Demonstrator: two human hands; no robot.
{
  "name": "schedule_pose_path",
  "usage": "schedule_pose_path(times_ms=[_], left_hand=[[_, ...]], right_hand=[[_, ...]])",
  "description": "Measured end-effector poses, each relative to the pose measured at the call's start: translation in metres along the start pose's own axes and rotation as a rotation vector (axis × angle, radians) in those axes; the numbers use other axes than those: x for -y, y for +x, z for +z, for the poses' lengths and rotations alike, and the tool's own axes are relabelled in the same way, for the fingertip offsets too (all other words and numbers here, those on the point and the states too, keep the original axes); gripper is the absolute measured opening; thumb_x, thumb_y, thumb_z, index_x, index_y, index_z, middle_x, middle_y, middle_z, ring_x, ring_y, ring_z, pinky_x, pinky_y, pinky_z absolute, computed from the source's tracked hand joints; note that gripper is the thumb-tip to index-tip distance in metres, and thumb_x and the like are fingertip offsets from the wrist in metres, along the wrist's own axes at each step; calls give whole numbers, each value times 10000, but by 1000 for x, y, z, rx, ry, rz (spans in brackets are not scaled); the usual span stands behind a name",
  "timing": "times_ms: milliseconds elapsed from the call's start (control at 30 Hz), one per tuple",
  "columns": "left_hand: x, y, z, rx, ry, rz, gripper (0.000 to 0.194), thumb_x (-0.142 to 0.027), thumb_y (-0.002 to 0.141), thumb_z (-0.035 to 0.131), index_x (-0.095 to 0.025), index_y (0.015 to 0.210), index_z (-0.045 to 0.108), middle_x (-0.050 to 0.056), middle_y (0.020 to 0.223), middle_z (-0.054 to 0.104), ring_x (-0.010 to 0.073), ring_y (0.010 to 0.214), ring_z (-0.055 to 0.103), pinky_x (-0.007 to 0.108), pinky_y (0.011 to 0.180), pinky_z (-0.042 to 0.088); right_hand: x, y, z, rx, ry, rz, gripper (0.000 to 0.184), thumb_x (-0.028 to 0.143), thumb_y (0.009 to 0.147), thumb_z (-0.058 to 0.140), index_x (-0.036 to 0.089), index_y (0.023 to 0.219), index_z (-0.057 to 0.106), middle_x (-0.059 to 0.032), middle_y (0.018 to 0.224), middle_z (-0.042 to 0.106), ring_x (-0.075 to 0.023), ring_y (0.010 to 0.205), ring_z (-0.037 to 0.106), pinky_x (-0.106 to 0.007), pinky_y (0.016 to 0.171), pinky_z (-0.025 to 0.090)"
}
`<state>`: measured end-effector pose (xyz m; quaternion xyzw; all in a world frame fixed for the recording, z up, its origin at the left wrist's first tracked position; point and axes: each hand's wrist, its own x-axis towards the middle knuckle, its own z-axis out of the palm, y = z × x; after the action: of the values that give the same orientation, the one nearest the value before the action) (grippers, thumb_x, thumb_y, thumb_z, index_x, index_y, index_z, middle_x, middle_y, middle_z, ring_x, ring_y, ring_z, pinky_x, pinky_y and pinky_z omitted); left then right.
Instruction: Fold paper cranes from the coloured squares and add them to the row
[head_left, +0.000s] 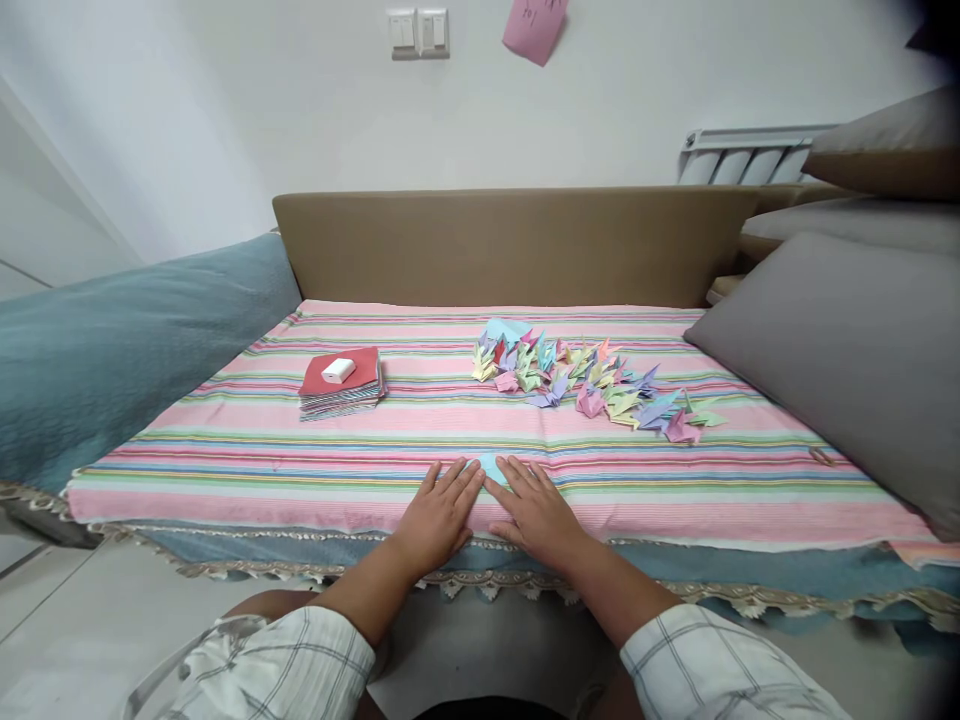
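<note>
Paper (pixel 491 467) lies partly beneath left grip (pixel 442 507) and right grip (pixel 541 508)

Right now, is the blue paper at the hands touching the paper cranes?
Apart: the head view shows striped cloth between the blue paper and the paper cranes.

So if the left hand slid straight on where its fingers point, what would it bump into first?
The left hand would first meet the blue paper by its fingertips; past that, probably the paper cranes, though it might brush the right hand before them. The angle is hard to tell.
</note>
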<state>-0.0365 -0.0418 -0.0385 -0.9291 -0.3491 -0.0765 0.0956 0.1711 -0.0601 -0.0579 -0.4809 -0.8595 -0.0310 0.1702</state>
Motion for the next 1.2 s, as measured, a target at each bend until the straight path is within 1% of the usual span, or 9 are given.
schedule_pose_path(times_ms=[133,333,433,567,767,900,1100,1133,1200], left_hand=[[2,0,3,19,-18,1,754,-262,765,553,-161,1418,189,103,1465,279,252,1364,183,476,1100,108],[1,1,-2,19,-1,-2,765,-245,755,598,-283,1412,208,73,1486,233,274,1358,195,501,1085,132],[1,1,-2,18,1,2,746,-244,752,614,-300,1398,245,77,1487,227,284,1356,196,507,1079,144],[2,2,0,28,-11,-4,715,-239,751,621,-297,1381,289,78,1479,247,292,1351,202,510,1077,143],[2,2,0,16,-20,0,739,-219,746,621,-302,1389,268,77,1480,245,288,1354,196,501,1079,148],[2,2,0,20,-24,1,751,-211,741,621,-305,1392,259,74,1483,237,290,1353,199,501,1080,147],[3,2,2,8,-33,-2,747,-211,738,623,-305,1388,267,72,1484,236,289,1351,203,502,1077,154],[3,2,3,7,-35,-3,743,-209,738,622,-305,1386,271,72,1483,237,288,1351,203,501,1077,154],[4,2,4,1,-37,-3,738,-209,737,622,-307,1383,278,72,1482,241,287,1351,204,502,1077,149]], right_hand=[[-4,-1,-2,-33,-3,-17,557,415,818,560,281,1336,404,-101,1436,332,-269,1320,286,-472,1056,257],[-7,-4,-6,-97,-16,23,437,377,839,538,240,1253,510,-123,1407,372,-281,1286,334,-450,1021,331],[-10,-8,-8,-130,-43,44,411,370,839,541,209,1218,542,-132,1385,401,-273,1263,365,-435,1021,343],[-15,-14,-10,-155,-80,90,402,363,830,558,186,1191,557,-131,1366,428,-265,1236,397,-421,1004,370],[-17,-17,-13,-144,-105,153,389,356,820,570,152,1151,574,-134,1299,506,-251,1189,450,-404,1015,362],[-15,-15,-12,-140,-113,200,384,368,822,560,150,1137,580,-129,1279,527,-262,1178,455,-420,998,372],[-21,-12,-18,-171,-86,303,393,408,846,510,97,1066,605,-173,1218,554,-273,1138,474,-405,956,402],[-21,-12,-19,-193,-80,301,398,413,857,487,97,1068,603,-173,1216,553,-269,1137,475,-402,955,401],[-18,-10,-21,-233,-76,230,439,423,879,439,98,1147,563,-164,1256,527,-258,1180,444,-411,997,357]])
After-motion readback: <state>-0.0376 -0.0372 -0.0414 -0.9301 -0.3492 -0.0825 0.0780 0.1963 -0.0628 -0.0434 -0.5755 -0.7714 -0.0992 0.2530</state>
